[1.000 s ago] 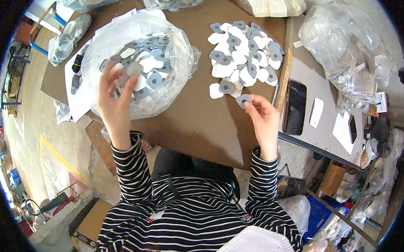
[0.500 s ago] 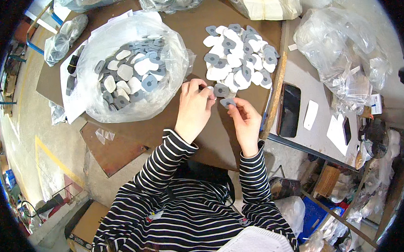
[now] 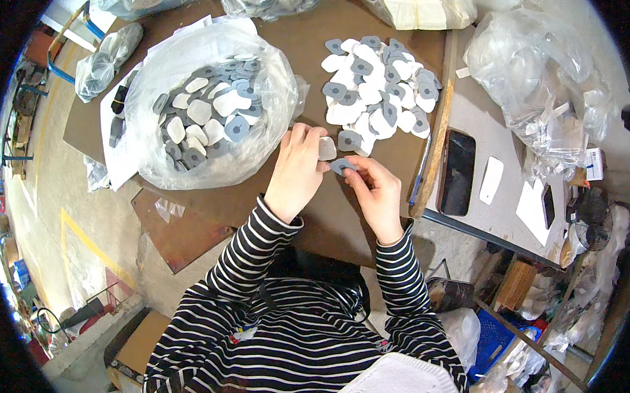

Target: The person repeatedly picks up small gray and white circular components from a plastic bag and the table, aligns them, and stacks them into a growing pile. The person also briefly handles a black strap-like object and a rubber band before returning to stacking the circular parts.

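Note:
Between my left hand's [image 3: 298, 170] closed thumb and fingers is a small whitish pad [image 3: 326, 149], its flat face showing. My right hand [image 3: 377, 194] pinches a grey pad [image 3: 341, 166] with a dark spot in its middle. The two pads are close together, and the left fingertips seem to touch the grey one. Just beyond them, a loose grey pad [image 3: 349, 140] lies at the near edge of a heap of white and grey pads [image 3: 373, 88]. To the left, an open clear plastic bag [image 3: 146, 151] holds many similar pads.
Papers [image 3: 117, 163] lie under the bag on the brown table [image 3: 301, 49]. A wooden strip [image 3: 436, 149] edges its right side. Beyond it, a side table bears a dark phone [image 3: 458, 173], a white oblong piece [image 3: 491, 180] and a plastic bag of pieces [image 3: 534, 74].
The pad in my left hand now shows its whitish face instead of a narrow edge. My right hand has moved slightly left and down with its grey pad, closer to my left fingers.

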Available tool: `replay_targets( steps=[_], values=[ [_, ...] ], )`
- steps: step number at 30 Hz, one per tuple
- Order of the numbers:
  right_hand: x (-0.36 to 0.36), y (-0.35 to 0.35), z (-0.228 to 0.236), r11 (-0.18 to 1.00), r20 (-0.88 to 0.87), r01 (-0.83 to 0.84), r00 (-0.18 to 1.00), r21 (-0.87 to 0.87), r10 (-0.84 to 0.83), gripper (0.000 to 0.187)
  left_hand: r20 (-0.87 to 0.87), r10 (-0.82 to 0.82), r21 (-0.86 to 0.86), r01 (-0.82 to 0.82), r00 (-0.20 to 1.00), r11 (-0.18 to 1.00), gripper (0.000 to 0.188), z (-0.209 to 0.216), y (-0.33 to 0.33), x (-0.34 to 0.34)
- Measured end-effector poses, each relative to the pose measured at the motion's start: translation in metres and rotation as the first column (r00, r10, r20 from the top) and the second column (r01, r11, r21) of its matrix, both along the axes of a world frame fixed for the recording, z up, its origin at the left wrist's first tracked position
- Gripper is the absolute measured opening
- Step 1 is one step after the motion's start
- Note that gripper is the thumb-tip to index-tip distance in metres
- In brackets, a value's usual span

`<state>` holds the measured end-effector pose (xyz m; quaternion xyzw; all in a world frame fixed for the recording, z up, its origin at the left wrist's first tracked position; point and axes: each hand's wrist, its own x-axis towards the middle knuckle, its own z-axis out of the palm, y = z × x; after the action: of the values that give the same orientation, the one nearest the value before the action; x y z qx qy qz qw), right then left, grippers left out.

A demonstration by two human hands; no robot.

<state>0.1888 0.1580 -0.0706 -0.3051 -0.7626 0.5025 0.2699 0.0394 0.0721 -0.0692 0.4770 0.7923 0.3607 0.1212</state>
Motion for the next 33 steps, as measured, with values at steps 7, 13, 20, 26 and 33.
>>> replay_targets(
  steps=[7, 13, 20, 26, 33],
  values=[
    [-0.001, -0.001, 0.000, 1.000, 0.028, 0.002, 1.000, 0.012, -0.003, 0.019, 0.001, -0.108, -0.068, 0.108, 0.994, 0.992, 0.041, 0.001, 0.002, -0.016],
    [-0.001, -0.002, 0.002, 1.000, 0.035, 0.014, 0.999, 0.011, -0.014, 0.019, 0.423, -0.192, 0.087, 0.172, 0.885, 0.981, 0.033, 0.005, -0.006, 0.004],
    [-0.001, -0.005, 0.008, 1.000, 0.057, 0.025, 0.998, 0.004, -0.026, 0.024, 0.539, -0.022, 0.209, -0.109, 0.842, 0.972, 0.017, 0.016, -0.024, 0.011],
    [-0.015, 0.027, 0.022, 0.826, 0.035, 0.141, 0.981, 0.545, -0.191, 0.035, 0.076, 0.435, 0.445, -0.421, 0.897, 0.790, 0.033, 0.058, -0.052, -0.078],
    [-0.024, 0.053, 0.000, 0.869, 0.133, 0.199, 0.949, 0.454, -0.287, 0.032, 0.369, 0.317, 0.526, -0.477, 0.874, 0.704, 0.025, 0.071, -0.060, -0.047]
  ],
)
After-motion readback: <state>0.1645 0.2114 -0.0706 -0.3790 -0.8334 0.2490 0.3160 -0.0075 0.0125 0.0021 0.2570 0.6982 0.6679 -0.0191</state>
